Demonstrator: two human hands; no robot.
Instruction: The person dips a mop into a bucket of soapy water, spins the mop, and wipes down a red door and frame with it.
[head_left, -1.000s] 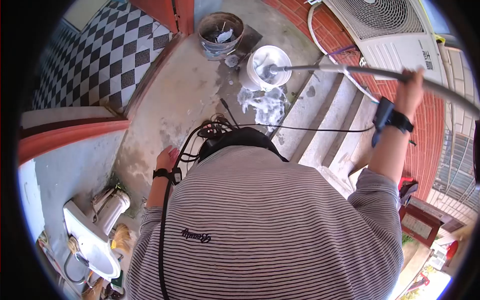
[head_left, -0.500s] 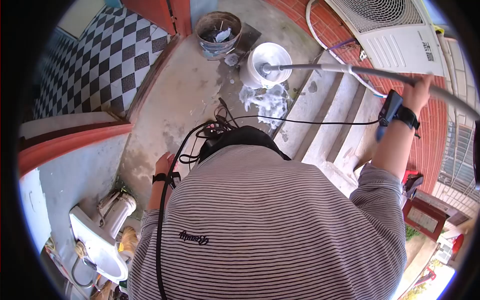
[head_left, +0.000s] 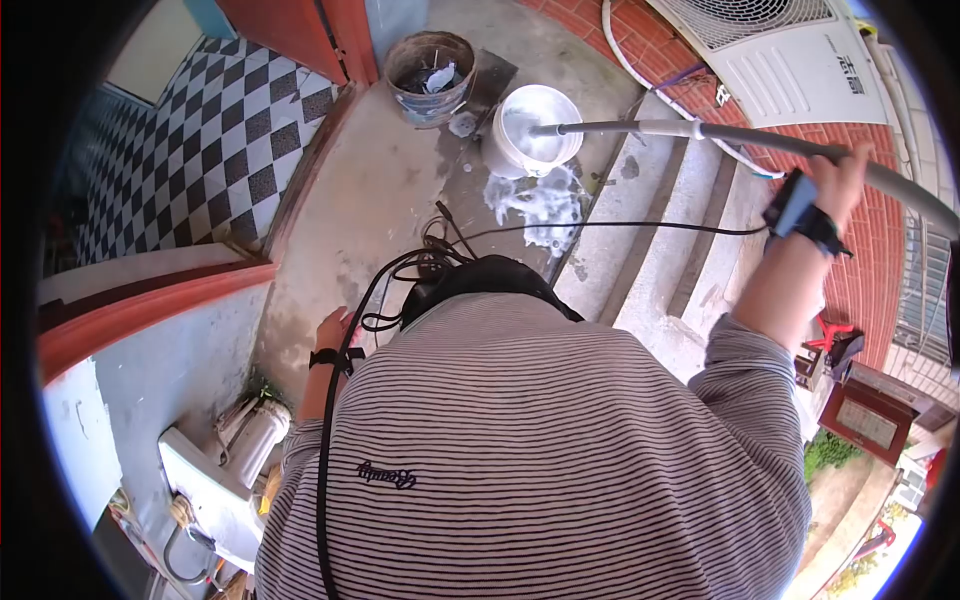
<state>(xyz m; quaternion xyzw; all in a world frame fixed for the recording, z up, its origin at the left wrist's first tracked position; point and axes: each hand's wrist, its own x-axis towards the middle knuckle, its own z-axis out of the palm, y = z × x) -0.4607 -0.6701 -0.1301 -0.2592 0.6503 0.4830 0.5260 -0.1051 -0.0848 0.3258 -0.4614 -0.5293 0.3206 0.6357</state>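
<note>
My right hand, raised at the upper right, is closed around a long grey pole. The pole slants down to a white bucket of sudsy water, and its lower end is hidden in the suds. On my right wrist is a black strap with a box-shaped device, from which a black cable runs to my waist. My left hand hangs low beside my body, apparently holding nothing, its fingers loosely apart and partly behind a cable. A black strap is around that wrist too.
Spilled foam lies on the concrete beside the bucket. A dark, worn bucket stands behind it. Concrete steps rise at right, below an air-conditioner unit. A doorway sill and a white sink are at left.
The pole has shifted slightly in the bucket, its end sitting deeper in the suds. My right wrist has turned a little, and the view has moved slightly.
</note>
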